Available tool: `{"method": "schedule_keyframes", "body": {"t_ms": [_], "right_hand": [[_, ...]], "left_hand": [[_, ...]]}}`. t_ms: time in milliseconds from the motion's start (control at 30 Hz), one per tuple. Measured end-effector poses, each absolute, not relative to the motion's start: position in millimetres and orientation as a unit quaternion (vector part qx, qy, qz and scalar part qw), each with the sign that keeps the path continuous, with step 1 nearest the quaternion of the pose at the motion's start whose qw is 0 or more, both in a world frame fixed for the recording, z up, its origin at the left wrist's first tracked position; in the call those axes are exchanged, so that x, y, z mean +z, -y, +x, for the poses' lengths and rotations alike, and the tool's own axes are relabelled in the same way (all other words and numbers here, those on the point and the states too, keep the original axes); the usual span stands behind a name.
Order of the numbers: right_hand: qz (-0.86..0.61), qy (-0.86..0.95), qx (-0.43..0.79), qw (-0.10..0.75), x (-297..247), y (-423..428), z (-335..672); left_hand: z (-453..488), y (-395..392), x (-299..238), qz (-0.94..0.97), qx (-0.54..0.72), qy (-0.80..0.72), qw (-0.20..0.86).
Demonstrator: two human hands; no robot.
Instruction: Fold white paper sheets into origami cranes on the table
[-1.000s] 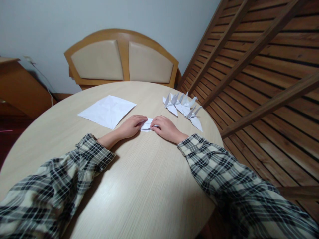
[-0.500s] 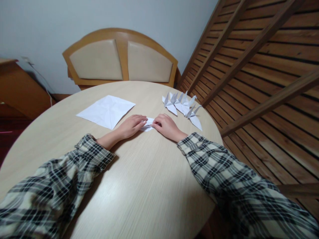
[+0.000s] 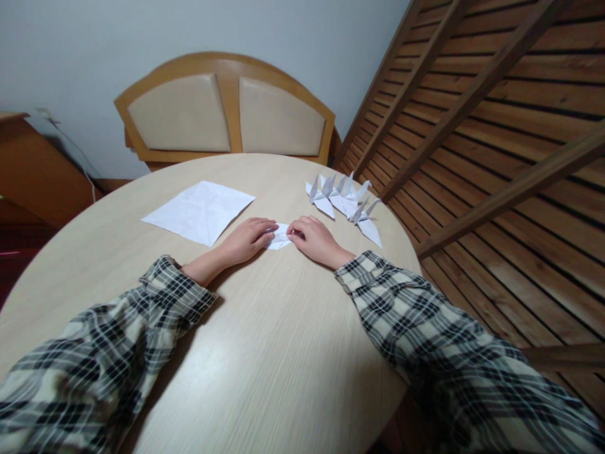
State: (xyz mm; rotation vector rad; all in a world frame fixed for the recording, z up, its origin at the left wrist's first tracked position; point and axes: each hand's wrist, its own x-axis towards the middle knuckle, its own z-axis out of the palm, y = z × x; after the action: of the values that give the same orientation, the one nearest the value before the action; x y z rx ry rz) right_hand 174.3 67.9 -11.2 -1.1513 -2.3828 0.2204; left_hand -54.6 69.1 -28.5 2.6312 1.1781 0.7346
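A small folded piece of white paper (image 3: 280, 238) lies on the table between my hands, its two ends covered by fingers. My left hand (image 3: 246, 239) rests flat over the paper's left end, fingers stretched out and pressing it down. At the right end, my right hand (image 3: 314, 238) pinches the paper's edge between thumb and forefinger. Up and to the left lies a creased white paper sheet (image 3: 201, 211), partly beside my left hand. Beyond my right hand stand several folded white paper cranes (image 3: 343, 195) in a close group.
The round light-wood table (image 3: 265, 353) carries everything. Behind it stands a wooden headboard (image 3: 227, 113) with cream panels against the wall. A slatted wooden partition (image 3: 472, 145) leans along the right side, and a wooden cabinet (image 3: 38, 170) is at the left.
The whole view has shifted very slightly. My right finger and thumb have moved a little at the paper's right end; my left hand stays in place on it.
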Motion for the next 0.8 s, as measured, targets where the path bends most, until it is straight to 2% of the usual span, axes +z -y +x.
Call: {"method": "schedule_keyframes", "body": {"t_ms": [800], "right_hand": [[-0.393,0.886,0.068,0.236,-13.3,-67.8,176.6]], "left_hand": [[-53.9,-66.3,-22.7,0.884,0.233,-0.396,0.087]]}}
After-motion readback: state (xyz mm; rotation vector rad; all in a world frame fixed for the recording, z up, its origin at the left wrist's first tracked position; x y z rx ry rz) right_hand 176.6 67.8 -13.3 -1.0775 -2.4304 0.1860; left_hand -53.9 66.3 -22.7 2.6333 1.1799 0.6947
